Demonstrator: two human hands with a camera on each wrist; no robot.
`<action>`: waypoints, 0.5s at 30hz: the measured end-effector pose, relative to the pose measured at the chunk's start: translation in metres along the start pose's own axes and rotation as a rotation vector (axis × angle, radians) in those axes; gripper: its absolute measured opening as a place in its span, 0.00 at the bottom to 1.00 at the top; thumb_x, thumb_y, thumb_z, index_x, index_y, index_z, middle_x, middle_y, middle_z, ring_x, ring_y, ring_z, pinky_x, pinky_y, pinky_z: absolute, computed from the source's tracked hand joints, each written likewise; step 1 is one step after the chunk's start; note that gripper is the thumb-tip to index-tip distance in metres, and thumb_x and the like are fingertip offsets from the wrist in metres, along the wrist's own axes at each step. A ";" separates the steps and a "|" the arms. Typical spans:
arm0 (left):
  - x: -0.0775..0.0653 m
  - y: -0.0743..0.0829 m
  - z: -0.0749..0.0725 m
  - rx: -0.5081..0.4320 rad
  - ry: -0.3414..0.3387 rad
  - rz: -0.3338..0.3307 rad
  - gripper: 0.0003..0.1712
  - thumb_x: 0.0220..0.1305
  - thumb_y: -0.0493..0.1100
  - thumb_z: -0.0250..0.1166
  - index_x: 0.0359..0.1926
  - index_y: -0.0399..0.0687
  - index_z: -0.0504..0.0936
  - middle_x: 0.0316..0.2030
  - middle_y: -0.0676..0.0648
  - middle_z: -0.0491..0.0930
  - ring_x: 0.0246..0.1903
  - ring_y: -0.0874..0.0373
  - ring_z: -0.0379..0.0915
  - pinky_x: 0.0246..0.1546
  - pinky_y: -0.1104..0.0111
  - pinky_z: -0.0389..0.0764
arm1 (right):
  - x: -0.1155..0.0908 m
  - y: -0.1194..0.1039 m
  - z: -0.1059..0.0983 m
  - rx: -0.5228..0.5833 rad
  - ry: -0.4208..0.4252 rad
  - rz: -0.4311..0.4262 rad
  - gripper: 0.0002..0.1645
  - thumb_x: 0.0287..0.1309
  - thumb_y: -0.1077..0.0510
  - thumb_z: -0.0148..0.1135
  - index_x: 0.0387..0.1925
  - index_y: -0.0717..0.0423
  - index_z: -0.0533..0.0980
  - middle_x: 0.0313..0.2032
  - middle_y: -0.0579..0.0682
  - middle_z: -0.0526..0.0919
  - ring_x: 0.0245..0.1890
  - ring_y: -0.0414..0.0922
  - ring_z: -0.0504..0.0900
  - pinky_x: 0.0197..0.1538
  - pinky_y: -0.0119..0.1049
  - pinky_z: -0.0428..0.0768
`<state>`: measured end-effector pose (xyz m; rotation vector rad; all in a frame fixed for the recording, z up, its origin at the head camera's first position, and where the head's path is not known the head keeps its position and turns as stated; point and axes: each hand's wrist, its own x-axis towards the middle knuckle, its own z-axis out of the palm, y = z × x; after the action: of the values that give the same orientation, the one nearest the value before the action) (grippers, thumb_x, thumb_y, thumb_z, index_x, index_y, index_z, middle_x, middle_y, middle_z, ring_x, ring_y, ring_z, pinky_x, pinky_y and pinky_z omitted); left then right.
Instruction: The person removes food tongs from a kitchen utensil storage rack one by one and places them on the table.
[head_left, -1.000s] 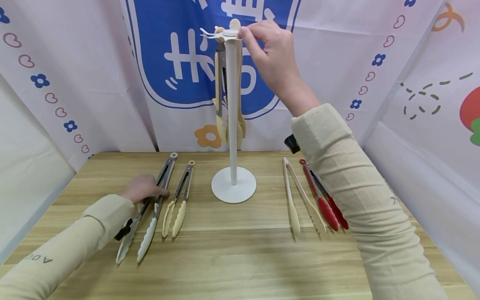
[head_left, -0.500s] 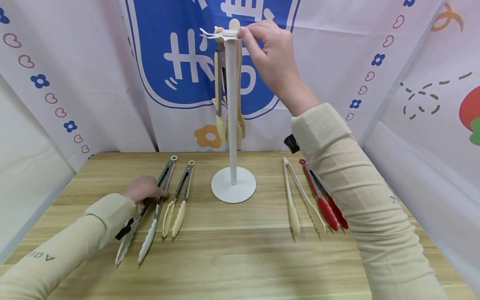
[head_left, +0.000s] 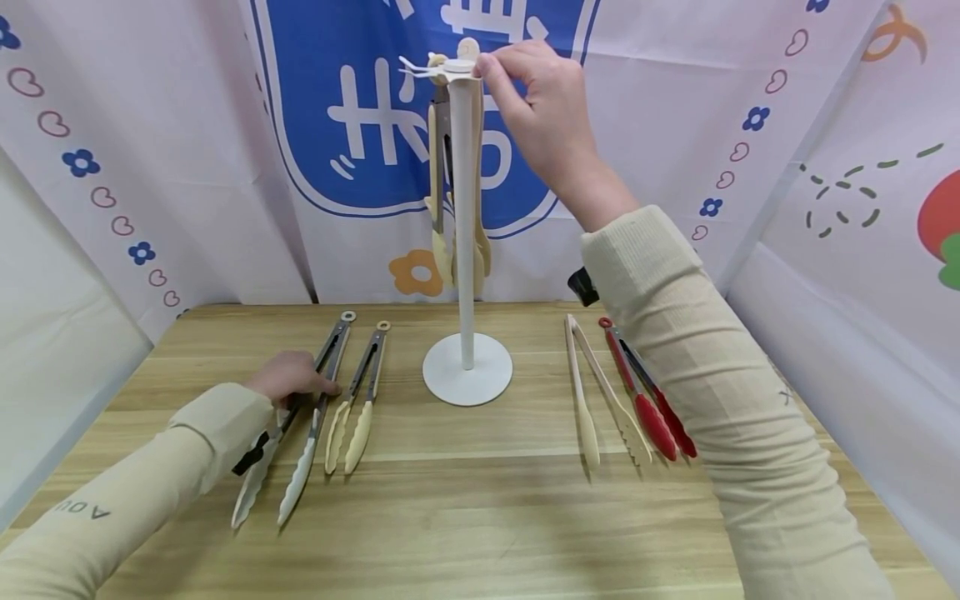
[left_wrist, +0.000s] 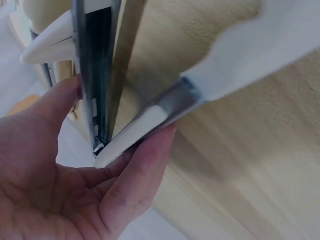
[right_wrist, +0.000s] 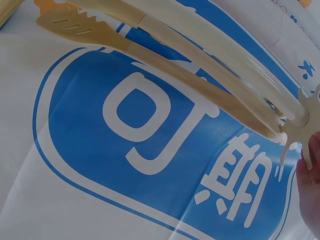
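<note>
My left hand grips a pair of steel tongs with white tips, lying at the left of the table. In the left wrist view, the thumb is against one arm and the fingers against the other, with the tongs spread. Up at the top of a white stand, my right hand pinches a hook at its rim. Cream-tipped tongs and beige tongs hang from the stand. The right wrist view catches only part of the hand, at its right edge.
Cream-tipped steel tongs lie just right of the left hand. Beyond the stand's round base lie pale tongs and red tongs, the latter close to the right sleeve. A printed cloth hangs behind.
The white-tipped tongs have shifted very slightly to the right and toward me, with the left hand still on them. My right hand stays at the top of the stand.
</note>
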<state>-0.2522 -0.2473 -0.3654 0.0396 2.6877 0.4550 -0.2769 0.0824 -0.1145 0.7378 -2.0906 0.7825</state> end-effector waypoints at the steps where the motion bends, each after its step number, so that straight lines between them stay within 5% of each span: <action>1: 0.000 0.000 0.000 0.000 -0.002 0.000 0.22 0.53 0.53 0.64 0.17 0.43 0.67 0.17 0.42 0.74 0.12 0.58 0.69 0.13 0.71 0.74 | 0.000 0.000 0.000 0.000 0.001 -0.002 0.18 0.66 0.54 0.48 0.41 0.59 0.81 0.41 0.50 0.83 0.45 0.38 0.74 0.49 0.18 0.65; 10: -0.001 0.005 -0.018 -0.039 0.077 0.136 0.26 0.56 0.47 0.62 0.08 0.52 0.59 0.06 0.55 0.58 0.07 0.64 0.53 0.14 0.72 0.67 | 0.000 0.000 0.000 0.000 0.002 -0.002 0.18 0.65 0.54 0.48 0.41 0.59 0.81 0.41 0.50 0.83 0.46 0.38 0.74 0.49 0.18 0.65; 15: 0.003 0.021 -0.039 0.020 0.144 0.163 0.27 0.58 0.49 0.59 0.07 0.52 0.59 0.06 0.56 0.58 0.08 0.64 0.53 0.16 0.72 0.64 | -0.001 0.000 0.000 0.012 0.019 -0.035 0.17 0.65 0.55 0.49 0.41 0.61 0.81 0.41 0.52 0.83 0.46 0.40 0.75 0.49 0.18 0.66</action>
<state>-0.2709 -0.2393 -0.3263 0.2413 2.8432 0.4976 -0.2764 0.0823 -0.1151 0.7694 -2.0524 0.7803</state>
